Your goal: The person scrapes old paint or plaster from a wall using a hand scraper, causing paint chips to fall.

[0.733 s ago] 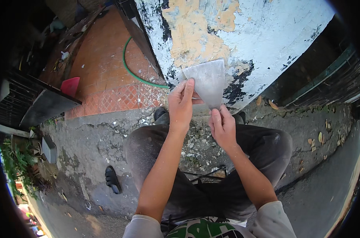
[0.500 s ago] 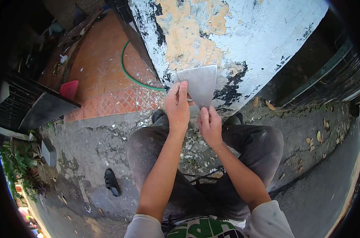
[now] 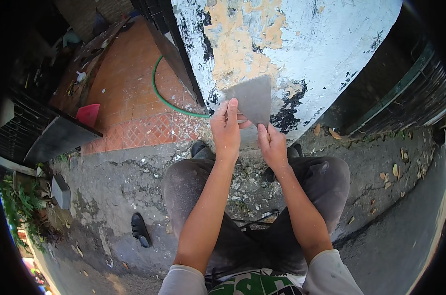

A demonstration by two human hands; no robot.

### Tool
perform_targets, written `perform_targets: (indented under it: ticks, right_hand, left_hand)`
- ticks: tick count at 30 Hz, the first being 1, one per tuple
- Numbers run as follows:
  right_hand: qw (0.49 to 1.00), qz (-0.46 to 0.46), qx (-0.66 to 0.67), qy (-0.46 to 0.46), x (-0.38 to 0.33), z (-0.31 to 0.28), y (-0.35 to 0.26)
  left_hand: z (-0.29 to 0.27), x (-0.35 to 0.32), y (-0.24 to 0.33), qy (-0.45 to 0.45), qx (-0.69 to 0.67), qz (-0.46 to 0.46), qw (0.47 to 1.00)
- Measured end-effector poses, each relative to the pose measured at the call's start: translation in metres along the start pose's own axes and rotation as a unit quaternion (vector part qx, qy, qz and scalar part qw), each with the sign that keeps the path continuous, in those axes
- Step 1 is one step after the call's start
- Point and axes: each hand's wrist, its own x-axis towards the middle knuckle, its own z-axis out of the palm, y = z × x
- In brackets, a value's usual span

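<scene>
Scraper blade against peeling wall; left hand, right hand both gripping it.

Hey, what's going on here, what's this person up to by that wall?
A person crouches on rough concrete facing a wall whose white paint is flaking off. Both hands grip a wide flat scraper, its blade laid against the wall: the left hand on its left edge, the right hand below it. Paint chips lie scattered on the ground between the knees, and a green hose curls on the tiles behind.
</scene>
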Motion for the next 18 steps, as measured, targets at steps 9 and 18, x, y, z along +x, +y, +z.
perform_targets:
  ticks: [9, 18]
  right_hand:
    - [0.994, 0.003, 0.103, -0.021, -0.017, 0.031, -0.026]
    - [0.969, 0.143, 0.194, -0.055, -0.052, -0.027, 0.002]
  left_hand:
    - [-0.017, 0.0, 0.029, -0.022, -0.025, 0.107, 0.994]
    - [0.014, -0.026, -0.02, -0.1, 0.021, -0.07, 0.992]
